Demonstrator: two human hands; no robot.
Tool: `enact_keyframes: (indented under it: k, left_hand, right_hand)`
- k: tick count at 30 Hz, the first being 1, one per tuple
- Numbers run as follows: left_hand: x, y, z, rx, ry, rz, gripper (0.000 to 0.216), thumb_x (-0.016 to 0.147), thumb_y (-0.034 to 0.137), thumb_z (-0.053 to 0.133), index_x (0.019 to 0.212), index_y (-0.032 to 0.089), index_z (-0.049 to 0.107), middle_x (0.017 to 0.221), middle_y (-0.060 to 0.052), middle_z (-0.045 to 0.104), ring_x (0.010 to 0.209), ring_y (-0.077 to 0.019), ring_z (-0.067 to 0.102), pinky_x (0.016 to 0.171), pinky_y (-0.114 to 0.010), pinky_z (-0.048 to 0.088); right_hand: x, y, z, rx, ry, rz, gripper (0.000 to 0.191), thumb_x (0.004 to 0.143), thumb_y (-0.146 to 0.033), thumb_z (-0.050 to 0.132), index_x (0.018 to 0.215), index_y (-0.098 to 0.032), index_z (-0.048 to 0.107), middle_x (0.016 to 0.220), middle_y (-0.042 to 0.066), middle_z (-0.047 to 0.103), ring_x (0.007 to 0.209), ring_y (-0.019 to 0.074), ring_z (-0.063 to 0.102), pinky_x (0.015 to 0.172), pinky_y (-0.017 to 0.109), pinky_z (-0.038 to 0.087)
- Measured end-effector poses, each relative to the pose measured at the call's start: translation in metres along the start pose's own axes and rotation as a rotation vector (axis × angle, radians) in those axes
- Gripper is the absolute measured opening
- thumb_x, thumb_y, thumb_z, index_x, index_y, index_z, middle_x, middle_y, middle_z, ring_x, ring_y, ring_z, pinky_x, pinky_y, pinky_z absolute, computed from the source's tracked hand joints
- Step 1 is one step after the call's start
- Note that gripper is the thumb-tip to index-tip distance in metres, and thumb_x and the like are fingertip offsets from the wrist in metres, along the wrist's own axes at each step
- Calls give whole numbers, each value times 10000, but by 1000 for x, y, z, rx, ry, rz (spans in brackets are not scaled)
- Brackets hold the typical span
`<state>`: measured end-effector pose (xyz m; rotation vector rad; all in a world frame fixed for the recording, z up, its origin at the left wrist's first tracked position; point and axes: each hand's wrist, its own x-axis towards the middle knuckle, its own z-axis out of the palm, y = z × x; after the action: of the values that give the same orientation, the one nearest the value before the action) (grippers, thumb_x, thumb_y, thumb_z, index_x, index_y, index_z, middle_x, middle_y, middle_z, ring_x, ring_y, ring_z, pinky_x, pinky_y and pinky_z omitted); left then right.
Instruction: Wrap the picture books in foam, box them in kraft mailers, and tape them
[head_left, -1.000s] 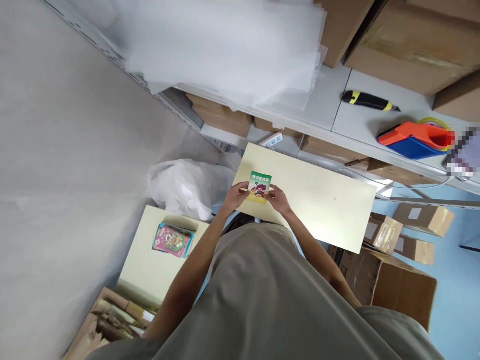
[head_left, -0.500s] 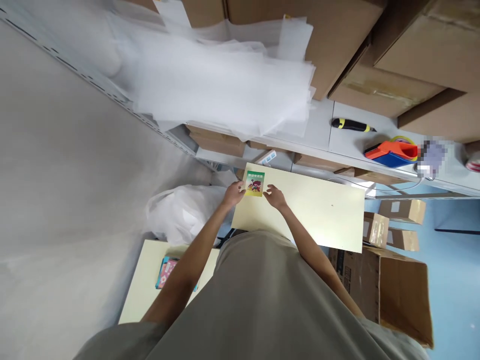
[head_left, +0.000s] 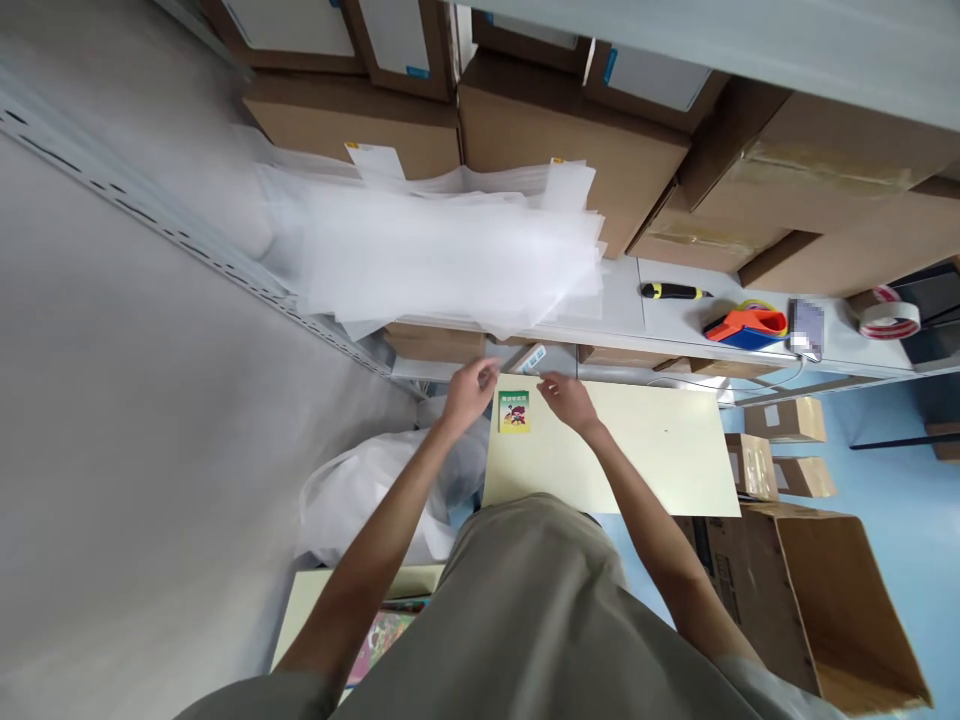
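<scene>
A small green-and-yellow booklet (head_left: 514,413) with a cartoon figure on its cover lies flat near the left end of the cream tabletop (head_left: 637,450). My left hand (head_left: 469,393) hovers up and left of it, fingers loosely bent and slightly blurred, with nothing visible in them. On the other side, my right hand (head_left: 568,400) is held above the board with its fingers curved and apart from the thumb, also without anything visible in it. Neither hand appears to touch the booklet. Behind them, a stack of white translucent foam sheets (head_left: 450,255) rests on the shelf.
A utility knife (head_left: 675,291), an orange-and-blue tape dispenser (head_left: 750,326), a phone (head_left: 807,330) and tape rolls (head_left: 889,318) occupy the shelf. Cardboard boxes (head_left: 570,150) stand behind. An open carton (head_left: 847,600) is at right; a white bag (head_left: 367,495) at left.
Both hands have left the booklet's sides and moved up toward the shelf. The camera view has tilted upward, showing more of the shelf. The booklet remains on the tabletop.
</scene>
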<state>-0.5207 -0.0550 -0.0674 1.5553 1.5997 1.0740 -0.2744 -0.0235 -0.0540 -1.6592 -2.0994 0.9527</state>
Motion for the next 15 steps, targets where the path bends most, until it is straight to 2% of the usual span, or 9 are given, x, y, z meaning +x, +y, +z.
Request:
enact_keyframes:
  k: [3,6,10,12,15]
  left_hand:
    - [39,30,-28,96,117,193,259,1065,303,586,1230,234,772,1263,-94,798,1174,-262,747,1122,-425,582]
    - [83,41,-46,196,168,287,228,1014,242,656,1209,216,770,1352,-115,762,1339,-295,665,1248,-472,487]
    - [130,29,-51,250,146,268,292,904,185,773,1196,185,764,1443,-146,715,1417,-329,604,1298,-505,426]
    - [144,21,-50,247,141,247,281,872,186,814,1149,176,767,1399,-153,732,1375,-330,619,1285,-508,432]
    - [155,14,-47,222,167,233,113,914,177,775,1027,173,776,1265,-138,773,1272,-299,663,1257,-496,445]
  right_hand:
    - [28,-34,-25,35,153,-111,208,1065,-327,635,1183,-273,798,1085,63,847,980,279,805,946,396,615]
    - [59,-60,-41,62,282,-201,245,1085,-334,602,1226,-245,780,1226,96,810,1114,292,768,1028,416,596]
    - [102,-70,-47,10,365,-207,290,1046,-261,647,1304,-167,742,1376,170,735,1263,325,692,1149,465,535]
    - [121,-68,-46,-1,374,-147,341,1027,-238,666,1347,-129,715,1411,202,716,1303,341,669,1180,489,513]
    - [141,-62,-45,16,376,-62,389,1006,-246,693,1372,-115,697,1399,215,725,1297,351,666,1197,521,500]
